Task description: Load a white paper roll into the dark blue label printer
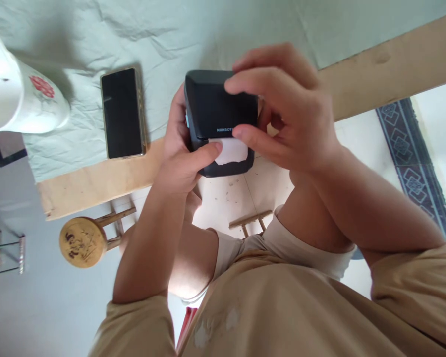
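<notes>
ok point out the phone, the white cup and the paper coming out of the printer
phone [122, 113], head view, middle of its dark screen
white cup [18, 96], head view, its side wall beside the red flower
paper [232, 150], head view, middle of the white strip at the printer's slot

"niimbot" on black printer [217, 106]

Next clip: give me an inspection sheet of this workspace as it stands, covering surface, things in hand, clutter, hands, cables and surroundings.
Surface: wooden table partly covered by a creased pale green cloth.
Things in hand: small black label printer, held off the table edge; a white label sticks out of its slot.
Clutter: dark phone lying flat on the cloth; white mug with a red flower beside it.
Hands: left hand grips the printer's side, thumb at the label; right hand rests on its top, thumb on the label.
Cables: nothing seen.
Surroundings: round wooden stool, pale tiled floor, patterned rug.
</notes>
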`<control>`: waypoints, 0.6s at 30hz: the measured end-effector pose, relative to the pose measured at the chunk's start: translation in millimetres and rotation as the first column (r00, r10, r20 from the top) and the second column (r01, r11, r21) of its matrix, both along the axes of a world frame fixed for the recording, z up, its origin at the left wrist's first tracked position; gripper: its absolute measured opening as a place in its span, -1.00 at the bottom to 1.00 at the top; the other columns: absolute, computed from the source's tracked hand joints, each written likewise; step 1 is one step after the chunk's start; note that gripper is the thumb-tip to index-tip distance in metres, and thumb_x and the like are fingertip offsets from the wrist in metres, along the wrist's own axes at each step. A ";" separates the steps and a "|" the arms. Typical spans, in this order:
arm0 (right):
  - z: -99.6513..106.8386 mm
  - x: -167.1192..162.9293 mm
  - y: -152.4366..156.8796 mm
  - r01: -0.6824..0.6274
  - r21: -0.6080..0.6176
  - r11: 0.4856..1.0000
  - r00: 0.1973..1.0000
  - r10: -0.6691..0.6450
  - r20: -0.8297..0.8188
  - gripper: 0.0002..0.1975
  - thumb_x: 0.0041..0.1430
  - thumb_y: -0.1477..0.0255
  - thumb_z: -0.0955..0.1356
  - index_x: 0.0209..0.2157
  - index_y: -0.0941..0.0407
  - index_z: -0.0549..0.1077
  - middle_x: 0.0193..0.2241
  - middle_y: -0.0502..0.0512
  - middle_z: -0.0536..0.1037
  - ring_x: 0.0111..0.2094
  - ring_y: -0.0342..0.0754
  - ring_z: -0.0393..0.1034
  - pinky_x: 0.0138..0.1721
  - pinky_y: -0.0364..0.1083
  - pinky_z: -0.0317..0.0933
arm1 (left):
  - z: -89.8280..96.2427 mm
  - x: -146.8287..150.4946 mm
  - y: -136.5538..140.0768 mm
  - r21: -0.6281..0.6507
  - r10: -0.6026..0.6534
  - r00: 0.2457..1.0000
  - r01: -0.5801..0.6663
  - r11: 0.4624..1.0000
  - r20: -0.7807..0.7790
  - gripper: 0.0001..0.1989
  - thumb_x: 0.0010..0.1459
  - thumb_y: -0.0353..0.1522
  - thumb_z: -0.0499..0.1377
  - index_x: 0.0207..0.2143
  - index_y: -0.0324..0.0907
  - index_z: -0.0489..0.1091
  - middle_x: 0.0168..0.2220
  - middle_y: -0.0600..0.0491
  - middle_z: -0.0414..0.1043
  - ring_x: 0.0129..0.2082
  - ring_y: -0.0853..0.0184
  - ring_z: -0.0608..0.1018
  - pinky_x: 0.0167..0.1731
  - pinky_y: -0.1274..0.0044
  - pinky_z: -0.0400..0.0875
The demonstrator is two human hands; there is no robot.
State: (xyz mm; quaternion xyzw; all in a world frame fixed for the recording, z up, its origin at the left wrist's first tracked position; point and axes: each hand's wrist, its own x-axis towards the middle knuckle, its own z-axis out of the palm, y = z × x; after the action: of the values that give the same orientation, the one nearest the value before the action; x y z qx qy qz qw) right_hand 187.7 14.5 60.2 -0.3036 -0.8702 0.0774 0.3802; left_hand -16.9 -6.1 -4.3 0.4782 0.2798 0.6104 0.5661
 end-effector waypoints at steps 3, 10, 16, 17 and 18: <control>-3.2 -6.1 -0.5 -0.009 -0.065 0.998 1.000 0.009 0.013 -0.64 0.37 0.17 0.26 0.00 0.07 0.49 0.16 0.09 0.45 -0.27 -0.25 0.39 -0.12 -0.17 0.42 | 4.2 5.6 -3.7 0.011 0.021 0.999 -0.021 1.000 0.027 -0.42 -0.01 -0.22 0.52 0.06 -0.05 0.46 0.04 0.00 0.49 0.13 0.05 0.49 0.08 0.39 0.46; -6.5 -15.2 -2.1 -0.062 -0.349 0.935 0.990 0.012 -0.143 -0.70 0.23 0.27 0.34 -0.04 0.07 0.44 0.27 0.15 0.32 -0.05 -0.11 0.44 -0.18 -0.14 0.45 | 16.1 22.6 -13.1 -0.063 0.094 0.990 -0.088 0.994 0.106 -0.78 0.31 -0.23 0.30 -0.01 0.02 0.48 -0.09 0.09 0.50 -0.01 0.22 0.59 -0.04 0.44 0.50; -11.6 -17.4 0.5 -0.044 -0.197 0.979 0.993 0.021 -0.119 -0.81 0.30 0.32 0.30 -0.10 0.07 0.42 0.23 0.10 0.39 0.32 -0.14 0.26 0.35 -0.03 0.26 | 18.0 19.3 -10.0 -0.073 0.085 0.990 -0.077 0.994 0.113 -0.75 0.31 -0.21 0.32 -0.04 -0.11 0.47 -0.16 0.04 0.50 -0.03 0.20 0.59 -0.03 0.44 0.47; -13.2 -17.3 0.3 -0.050 -0.150 0.987 0.991 0.031 -0.129 -0.80 0.32 0.32 0.29 -0.09 0.07 0.43 0.23 0.13 0.40 0.31 -0.17 0.27 0.38 -0.04 0.23 | 19.7 18.8 -9.7 -0.061 0.089 0.990 -0.083 0.995 0.107 -0.75 0.31 -0.20 0.32 -0.07 -0.14 0.48 -0.17 0.02 0.50 -0.03 0.20 0.58 -0.01 0.44 0.45; -14.8 -17.2 -0.1 -0.050 -0.109 0.993 0.991 0.035 -0.132 -0.78 0.35 0.32 0.28 -0.06 0.09 0.44 0.23 0.16 0.39 0.29 -0.19 0.29 0.39 -0.06 0.22 | 21.8 18.4 -9.2 -0.049 0.096 0.990 -0.091 0.995 0.101 -0.76 0.32 -0.20 0.32 -0.09 -0.16 0.49 -0.18 0.01 0.51 -0.03 0.20 0.57 0.02 0.44 0.43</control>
State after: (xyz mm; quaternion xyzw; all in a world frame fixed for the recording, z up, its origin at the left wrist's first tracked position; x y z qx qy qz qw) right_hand 170.6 14.4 45.4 -0.3003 -0.8442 0.1539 0.4166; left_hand 1.5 -15.4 17.5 0.4198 0.2859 0.6537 0.5610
